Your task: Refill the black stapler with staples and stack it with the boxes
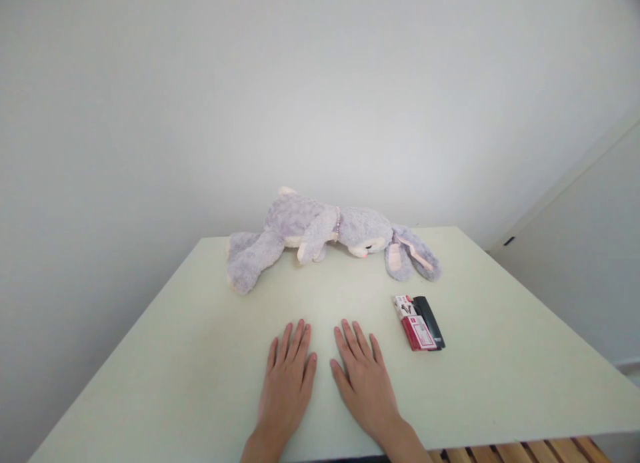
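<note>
My left hand (287, 382) lies flat, palm down, on the pale tabletop (165, 356), fingers stretched toward the wall. Beside it, a short gap to the right, my right hand (366, 383) rests the same way. Neither holds anything. Just beyond the right hand, to its right, sit a red and white box (419, 333), a small white packet with dark pictures (404, 306) and a black stapler-like object (429, 322), all close together. Farther back, a grey-lilac plush rabbit (313, 226) lies on its side, its ears to the right and its feet to the left.
A plain light wall (320, 103) rises directly behind the table. To the right is a pale door-like panel (590, 250) with a small black fitting (509, 240). Wooden slats (520, 452) show below the table's front right edge.
</note>
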The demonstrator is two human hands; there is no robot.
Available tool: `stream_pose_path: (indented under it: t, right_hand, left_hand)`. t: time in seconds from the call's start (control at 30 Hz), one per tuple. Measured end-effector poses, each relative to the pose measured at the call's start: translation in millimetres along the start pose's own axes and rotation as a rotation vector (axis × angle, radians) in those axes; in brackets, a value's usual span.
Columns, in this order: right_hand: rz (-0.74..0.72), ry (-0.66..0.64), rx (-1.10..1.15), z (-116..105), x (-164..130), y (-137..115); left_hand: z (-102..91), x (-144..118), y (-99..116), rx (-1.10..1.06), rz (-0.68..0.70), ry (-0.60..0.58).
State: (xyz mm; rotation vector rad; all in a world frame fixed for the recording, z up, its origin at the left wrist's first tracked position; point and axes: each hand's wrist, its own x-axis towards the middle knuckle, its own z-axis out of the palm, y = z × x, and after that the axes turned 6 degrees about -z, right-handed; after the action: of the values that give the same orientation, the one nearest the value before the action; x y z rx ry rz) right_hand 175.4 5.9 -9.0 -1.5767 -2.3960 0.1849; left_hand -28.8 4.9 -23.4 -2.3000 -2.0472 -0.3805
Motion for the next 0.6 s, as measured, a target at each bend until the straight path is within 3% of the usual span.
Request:
stream_pose_path:
  t: [0.6]
  right_hand:
    - [-0.010,0.020,-0.012,3.4,-1.2,0.5]
  left_hand:
    - [0.3,0.1,0.4,-0.007,0.006,0.021]
